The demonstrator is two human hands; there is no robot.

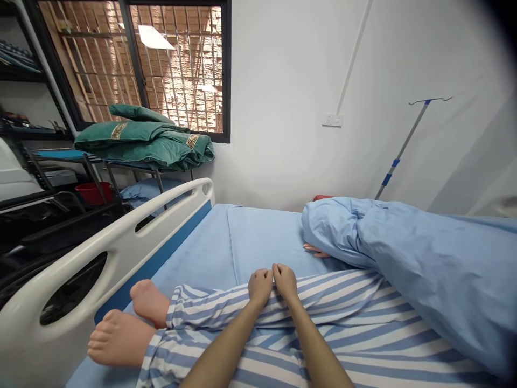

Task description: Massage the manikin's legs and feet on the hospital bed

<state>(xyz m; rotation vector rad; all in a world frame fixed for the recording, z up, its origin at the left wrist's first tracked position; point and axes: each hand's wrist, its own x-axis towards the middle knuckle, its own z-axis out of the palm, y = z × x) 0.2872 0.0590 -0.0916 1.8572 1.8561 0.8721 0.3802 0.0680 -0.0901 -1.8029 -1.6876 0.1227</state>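
Observation:
A manikin's legs in blue-and-white striped trousers (343, 293) lie across the bed, with two bare plastic feet (121, 337) at the left. My left hand (260, 285) and my right hand (285, 280) are side by side at the far leg, around the knee, almost touching each other. Both have their fingers curled closed over the far edge of the trouser leg. The fingertips are hidden, so how much cloth is gripped does not show. A light blue quilt (420, 253) is bunched over the manikin's upper part, and some fingers of a manikin hand (317, 250) stick out beneath it.
Light blue sheeting (262, 231) covers the bed. A white footboard (117, 242) stands at the left. Beyond it are a rack with green folded bedding (149, 143) and a red bucket (93, 193). A drip pole (404, 145) rises at the back right before the wall.

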